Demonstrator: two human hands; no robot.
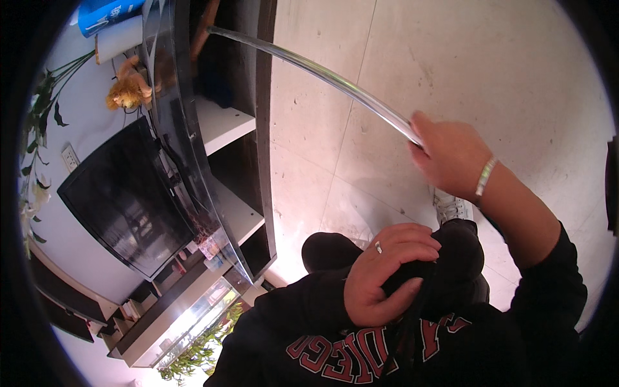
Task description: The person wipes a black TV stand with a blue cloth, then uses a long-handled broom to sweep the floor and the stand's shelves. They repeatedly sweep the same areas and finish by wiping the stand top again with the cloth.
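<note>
My right hand (447,152), with a band around its wrist, grips one end of a shiny metal pole (333,82). From there the pole slants up and left into the dark compartment of a TV cabinet (263,145). Its far end meets an orange-brown bar (204,31) inside; what the bar belongs to is unclear. My left hand (387,278), wearing a ring, rests on the dark clothing over my bent legs. Its thumb is apart from its fingers, and black fabric shows between them.
A television (130,198), a curly-haired doll (128,89) and a white cylinder (121,38) stand on the cabinet top. White shelf boards (225,126) divide its inside. Pale tiled floor (314,116) lies alongside. An aquarium (198,309) glows at lower left, with leafy plants (203,348).
</note>
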